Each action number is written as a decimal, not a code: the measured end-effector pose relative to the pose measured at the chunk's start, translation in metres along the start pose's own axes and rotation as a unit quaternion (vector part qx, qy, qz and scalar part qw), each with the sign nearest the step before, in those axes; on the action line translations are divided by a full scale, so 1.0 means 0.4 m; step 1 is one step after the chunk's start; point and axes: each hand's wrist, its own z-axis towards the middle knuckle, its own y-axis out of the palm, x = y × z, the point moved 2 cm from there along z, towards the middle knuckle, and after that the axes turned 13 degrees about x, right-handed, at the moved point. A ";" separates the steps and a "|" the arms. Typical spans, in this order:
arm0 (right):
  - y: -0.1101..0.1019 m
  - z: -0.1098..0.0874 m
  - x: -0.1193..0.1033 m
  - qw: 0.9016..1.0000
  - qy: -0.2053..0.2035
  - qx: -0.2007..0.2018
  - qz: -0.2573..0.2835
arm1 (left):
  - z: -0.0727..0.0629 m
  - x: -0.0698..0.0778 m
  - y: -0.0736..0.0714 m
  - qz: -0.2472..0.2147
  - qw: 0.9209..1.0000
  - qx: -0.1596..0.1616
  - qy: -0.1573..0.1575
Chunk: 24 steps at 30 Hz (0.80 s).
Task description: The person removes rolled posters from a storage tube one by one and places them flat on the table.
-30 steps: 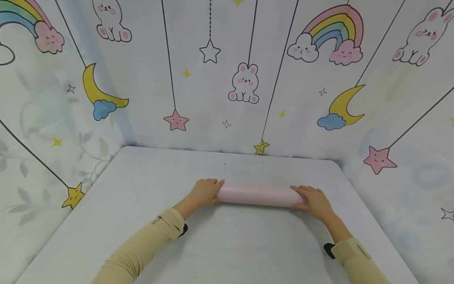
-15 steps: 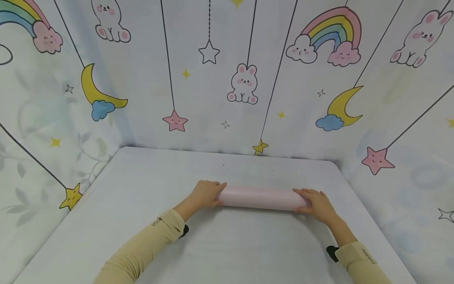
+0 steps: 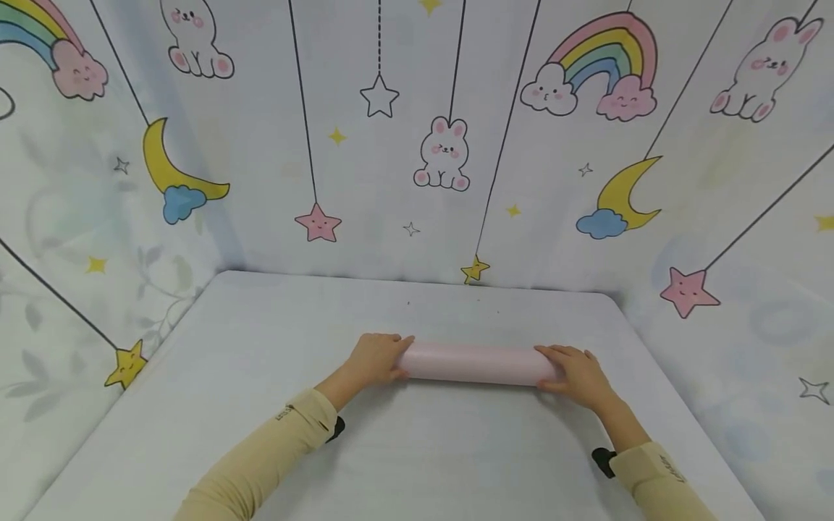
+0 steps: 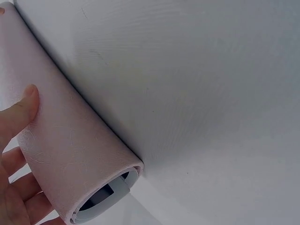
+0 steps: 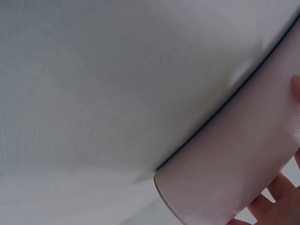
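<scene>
In the head view, we see a pale pink roll (image 3: 476, 363) lying crosswise on a white table (image 3: 391, 456). It is a smooth, slightly glossy tube, tightly wound. At its left end we find the left hand (image 3: 374, 359), thumb and fingers parted by the roll's thickness and gripping it from either side. The right hand (image 3: 580, 375) holds the right end in the same way. Beige sleeves (image 3: 260, 456) reach toward the roll from its near side, each with a black piece (image 3: 602, 462) showing below its cuff. Beyond the roll stands a white backdrop (image 3: 260, 181) printed with rainbows, moons, stars and bunnies.

In the left wrist view, we look at the roll's open end: a pink outer skin with fine creases, a whitish layer coiled within it, and something dark in the hollow; we cannot tell what that is. The left thumb presses the roll's near side, the fingers curling behind it.

In the right wrist view, we see the roll's other end only edge-on, so its inside is hidden. The right hand's fingers bend round the roll's underside, its thumb partly cut off by the frame.
</scene>
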 end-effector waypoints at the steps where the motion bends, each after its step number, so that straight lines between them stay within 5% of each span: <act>1: 0.000 0.002 -0.004 1.000 -0.001 -0.003 -0.007 | 0.000 0.000 -0.002 0.000 1.000 0.001 -0.001; 24: 0.051 0.057 -0.130 0.996 -0.037 -0.056 -0.052 | -0.004 0.006 -0.008 -0.014 1.000 -0.012 -0.023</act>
